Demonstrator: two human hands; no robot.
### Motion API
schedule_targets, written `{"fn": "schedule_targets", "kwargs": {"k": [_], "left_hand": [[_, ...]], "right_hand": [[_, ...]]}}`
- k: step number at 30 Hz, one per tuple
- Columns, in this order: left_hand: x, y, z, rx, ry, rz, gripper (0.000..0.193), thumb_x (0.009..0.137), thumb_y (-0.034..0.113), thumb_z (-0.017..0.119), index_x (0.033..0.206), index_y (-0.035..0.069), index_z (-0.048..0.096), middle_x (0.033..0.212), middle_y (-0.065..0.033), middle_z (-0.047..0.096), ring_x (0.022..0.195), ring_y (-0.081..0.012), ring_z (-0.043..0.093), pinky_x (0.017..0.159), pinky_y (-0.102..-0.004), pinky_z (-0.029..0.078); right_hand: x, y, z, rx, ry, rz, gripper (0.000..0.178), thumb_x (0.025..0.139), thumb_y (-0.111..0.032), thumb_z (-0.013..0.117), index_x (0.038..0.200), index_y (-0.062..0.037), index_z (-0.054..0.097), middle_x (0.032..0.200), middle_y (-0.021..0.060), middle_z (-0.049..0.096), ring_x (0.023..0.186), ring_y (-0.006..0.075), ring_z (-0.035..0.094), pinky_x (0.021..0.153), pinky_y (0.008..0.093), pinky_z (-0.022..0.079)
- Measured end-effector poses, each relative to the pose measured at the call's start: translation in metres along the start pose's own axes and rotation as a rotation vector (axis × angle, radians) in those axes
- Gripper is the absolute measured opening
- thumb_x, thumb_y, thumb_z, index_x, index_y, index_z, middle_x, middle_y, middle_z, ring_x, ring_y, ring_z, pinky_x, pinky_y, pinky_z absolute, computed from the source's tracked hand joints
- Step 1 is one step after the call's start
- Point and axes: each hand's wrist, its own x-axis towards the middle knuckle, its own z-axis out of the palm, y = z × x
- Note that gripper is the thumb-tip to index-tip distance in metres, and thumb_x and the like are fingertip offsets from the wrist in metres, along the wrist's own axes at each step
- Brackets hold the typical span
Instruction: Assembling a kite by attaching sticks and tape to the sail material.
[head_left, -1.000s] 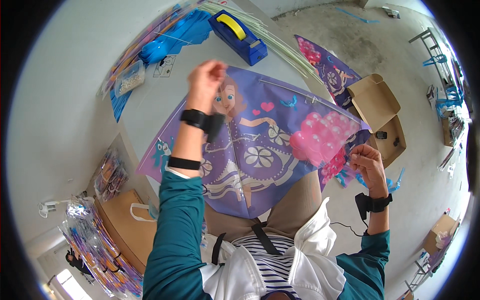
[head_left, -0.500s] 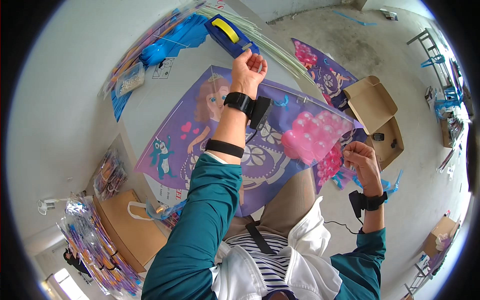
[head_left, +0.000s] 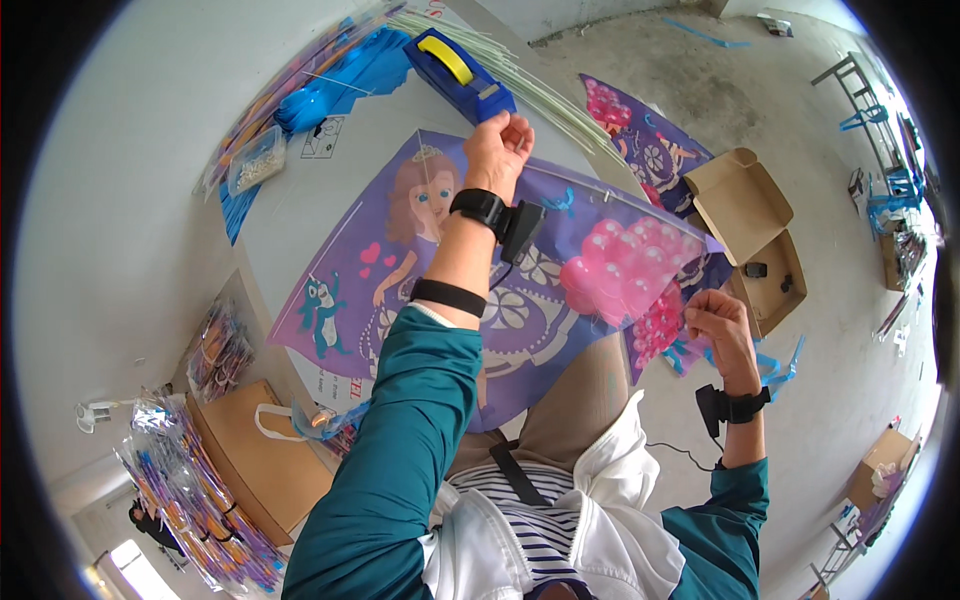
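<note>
A purple kite (head_left: 400, 290) printed with a crowned cartoon figure and pink balloons lies across the table and over my lap. My left hand (head_left: 497, 155) reaches over its top edge, fingers curled and thumb at the cutting end of a blue tape dispenser (head_left: 462, 85) with a yellow core. Whatever lies between those fingertips is too small to make out. Off the kite's right side, my right hand (head_left: 725, 330) is held up with thumb and forefinger pinched together. Anything in that pinch is too fine to see. A thin rod (head_left: 590, 185) runs along the kite's upper edge.
Thin pale rods (head_left: 520, 75) and blue material (head_left: 345, 90) lie at the table's far side, with a clear tub of small white pieces (head_left: 258, 162). An open cardboard box (head_left: 745, 205) stands right, beside another purple kite (head_left: 650, 135). Wrapped bundles (head_left: 200, 490) lean at left.
The tape dispenser has shifted slightly left, and my left hand has dropped a little from it. My right hand has lowered slightly, still pinched.
</note>
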Motion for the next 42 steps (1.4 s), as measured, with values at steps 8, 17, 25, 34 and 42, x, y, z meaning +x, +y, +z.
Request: {"fn": "schedule_targets", "kwargs": {"k": [8,17,25,34,42], "left_hand": [[-0.100,0.064,-0.019,-0.020,-0.434,0.264,0.014,0.085,-0.006,0.065,0.092,0.005,0.061,0.090,-0.0128,0.070,0.085,-0.0246,0.070,0.085,-0.0414,0.058],[-0.244,0.155,-0.098,-0.065,-0.571,0.594,0.026,0.082,-0.007,0.071,0.101,0.005,0.059,0.095,-0.0163,0.071,0.089,-0.0285,0.071,0.088,-0.0433,0.059],[-0.360,0.232,-0.218,0.112,-0.460,0.826,0.013,0.087,-0.003,0.066,0.098,0.003,0.067,0.097,-0.0130,0.073,0.094,-0.0270,0.070,0.100,-0.0483,0.052],[-0.429,0.250,-0.309,0.175,-0.113,1.039,0.009,0.087,0.001,0.068,0.095,0.005,0.067,0.086,-0.0068,0.068,0.082,-0.0196,0.066,0.091,-0.0418,0.054],[-0.431,0.256,-0.357,0.238,0.112,1.090,0.012,0.084,0.000,0.068,0.096,0.001,0.067,0.087,-0.0101,0.070,0.078,-0.0211,0.069,0.081,-0.0359,0.057]], "right_hand": [[-0.015,-0.013,0.006,-0.116,0.005,-0.211,0.005,0.086,-0.006,0.065,0.087,-0.0035,0.061,0.079,-0.0018,0.059,0.076,0.0071,0.055,0.073,0.0225,0.043],[-0.045,-0.056,0.065,-0.122,-0.109,-0.356,0.005,0.083,-0.001,0.064,0.086,-0.0020,0.061,0.080,-0.0014,0.057,0.076,0.0077,0.054,0.073,0.0212,0.042],[-0.065,-0.125,0.150,-0.296,-0.284,-0.591,0.016,0.085,-0.002,0.063,0.101,0.0008,0.067,0.081,-0.0019,0.061,0.072,0.0062,0.054,0.068,0.0214,0.042],[-0.049,-0.168,0.246,-0.438,-0.464,-0.784,0.007,0.087,-0.003,0.064,0.093,-0.0027,0.067,0.084,-0.0024,0.062,0.077,0.0064,0.055,0.073,0.0205,0.042],[-0.012,-0.184,0.315,-0.411,-0.657,-0.645,0.008,0.089,-0.003,0.064,0.096,-0.0027,0.068,0.082,-0.0016,0.061,0.071,0.0072,0.053,0.071,0.0210,0.043]]}}
